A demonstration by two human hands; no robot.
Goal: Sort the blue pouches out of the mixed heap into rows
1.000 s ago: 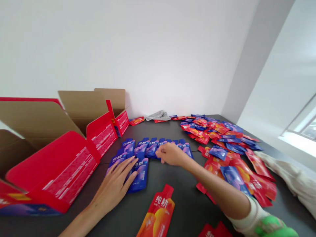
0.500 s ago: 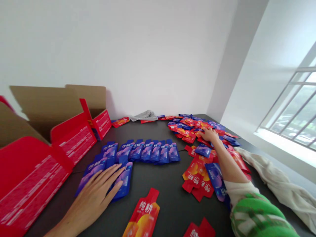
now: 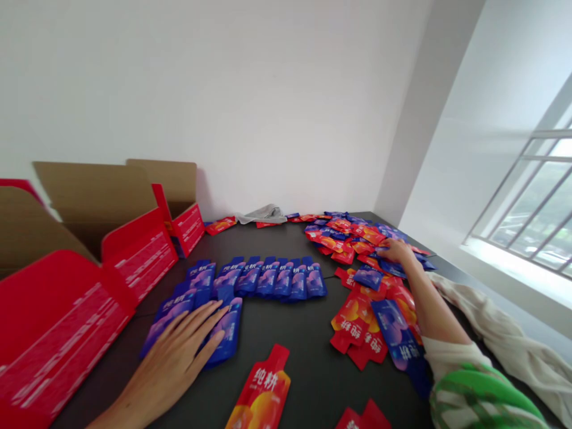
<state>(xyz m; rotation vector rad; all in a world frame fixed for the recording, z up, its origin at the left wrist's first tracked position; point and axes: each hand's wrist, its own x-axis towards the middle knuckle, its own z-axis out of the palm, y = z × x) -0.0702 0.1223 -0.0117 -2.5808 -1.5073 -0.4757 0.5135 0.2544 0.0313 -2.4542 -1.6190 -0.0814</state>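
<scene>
My left hand lies flat with its fingers stretched over blue pouches at the near left. Beyond it, several blue pouches overlap in a row. At the right, my right hand reaches into a mixed pile of red and blue pouches. Its fingers are bent onto a blue pouch, part of which the hand covers. Nearer to me, a red pouch with a narrow spout end lies by itself.
Red cartons with raised brown flaps line the left side. A grey cloth lies by the back wall, and a cream cloth along the right edge. More red pouches and a blue one lie beside my right forearm.
My right hand has shifted right within the pile and its fingers have closed onto a blue pouch. My left hand stays on the blue pouches. The view has tilted slightly.
</scene>
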